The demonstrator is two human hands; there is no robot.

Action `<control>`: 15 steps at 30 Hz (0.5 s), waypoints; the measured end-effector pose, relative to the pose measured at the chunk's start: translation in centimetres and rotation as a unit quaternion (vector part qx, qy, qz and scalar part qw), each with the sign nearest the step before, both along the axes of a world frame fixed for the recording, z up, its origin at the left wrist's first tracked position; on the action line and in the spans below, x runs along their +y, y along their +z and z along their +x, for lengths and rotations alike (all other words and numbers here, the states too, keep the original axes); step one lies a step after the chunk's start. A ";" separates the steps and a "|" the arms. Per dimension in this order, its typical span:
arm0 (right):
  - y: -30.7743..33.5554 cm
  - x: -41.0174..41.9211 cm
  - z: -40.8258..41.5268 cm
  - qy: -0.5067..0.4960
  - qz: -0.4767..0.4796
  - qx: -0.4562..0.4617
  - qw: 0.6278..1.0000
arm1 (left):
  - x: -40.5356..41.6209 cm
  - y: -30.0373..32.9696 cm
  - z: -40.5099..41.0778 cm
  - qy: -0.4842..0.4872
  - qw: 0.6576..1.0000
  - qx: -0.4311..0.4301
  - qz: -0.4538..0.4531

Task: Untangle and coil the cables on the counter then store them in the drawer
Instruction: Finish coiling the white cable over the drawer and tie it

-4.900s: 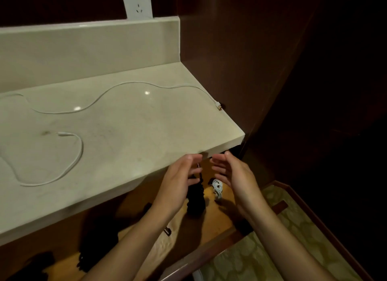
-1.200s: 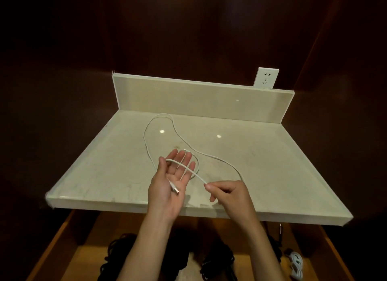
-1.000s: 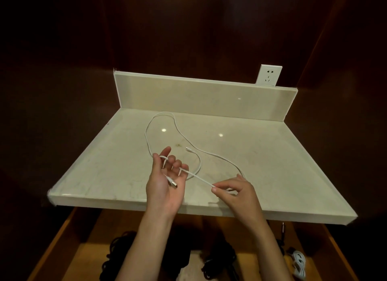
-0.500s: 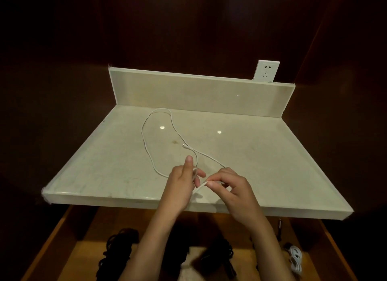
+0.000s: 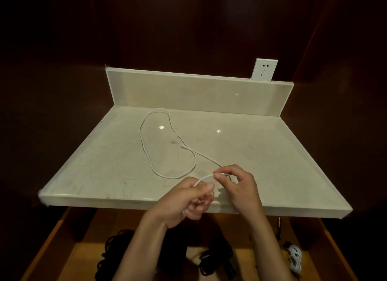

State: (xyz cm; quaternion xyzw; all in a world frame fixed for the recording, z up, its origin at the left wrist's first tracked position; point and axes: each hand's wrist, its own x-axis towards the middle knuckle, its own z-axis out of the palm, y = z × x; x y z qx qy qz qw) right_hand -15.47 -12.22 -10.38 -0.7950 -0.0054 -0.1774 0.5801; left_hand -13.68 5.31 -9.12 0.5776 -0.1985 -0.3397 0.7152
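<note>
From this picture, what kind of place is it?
Probably a hotel room or home alcove: a pale stone counter with a backsplash set between dark wood walls, a wall socket above it, and an open wooden drawer holding coiled cables below.

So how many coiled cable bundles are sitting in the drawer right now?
3 visible: a black bundle at the left, another black bundle in the middle, and a white bundle at the right. The arms and counter may hide more.

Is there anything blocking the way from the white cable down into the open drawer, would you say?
Nothing visible does. Both hands hold the cable at the counter's front edge, directly above the drawer.
</note>
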 end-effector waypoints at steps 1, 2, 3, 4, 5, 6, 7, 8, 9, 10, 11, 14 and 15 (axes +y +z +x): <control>0.0 -0.2 0.0 -0.007 0.001 0.005 1.000 | 0.0 0.1 0.0 0.026 0.999 0.016 -0.012; -0.1 -0.4 0.0 -0.016 0.006 0.010 1.000 | 0.0 0.1 0.1 0.059 0.997 0.036 -0.022; -0.1 -0.6 0.0 -0.025 0.013 0.014 1.000 | 0.0 0.2 0.3 0.097 0.993 0.055 -0.026; -0.2 -0.7 -0.1 -0.032 0.021 0.018 0.999 | 0.0 0.2 0.5 0.140 0.988 0.064 -0.023; -0.3 -0.7 -0.1 -0.038 0.026 0.024 0.999 | -0.2 0.0 0.7 0.187 0.980 0.061 -0.010; -0.4 -0.8 -0.1 -0.042 0.025 0.032 0.998 | -0.4 -0.3 0.9 0.235 0.971 0.048 0.010; -0.4 -0.7 -0.1 -0.043 0.023 0.041 0.998 | -0.7 -0.6 1.0 0.283 0.958 0.030 0.036; -0.4 -0.6 -0.1 -0.042 0.020 0.047 0.998 | -0.9 -0.8 1.1 0.326 0.944 0.011 0.060; -0.3 -0.5 -0.2 -0.042 0.016 0.049 0.998 | -1.2 -0.9 1.1 0.358 0.931 0.000 0.070; -0.3 -0.4 -0.2 -0.044 0.011 0.048 0.998 | -1.3 -0.9 1.1 0.381 0.922 0.002 0.061; -0.2 -0.3 -0.2 -0.047 0.006 0.046 0.998 | -1.4 -0.9 1.1 0.399 0.916 0.019 0.033; -0.4 -0.1 -0.4 -0.046 -0.005 0.052 0.998 | -1.4 -0.5 1.3 0.403 0.891 0.141 -0.151; -0.5 -0.2 -0.4 -0.042 -0.007 0.055 0.998 | -1.3 -0.2 1.2 0.393 0.869 0.193 -0.229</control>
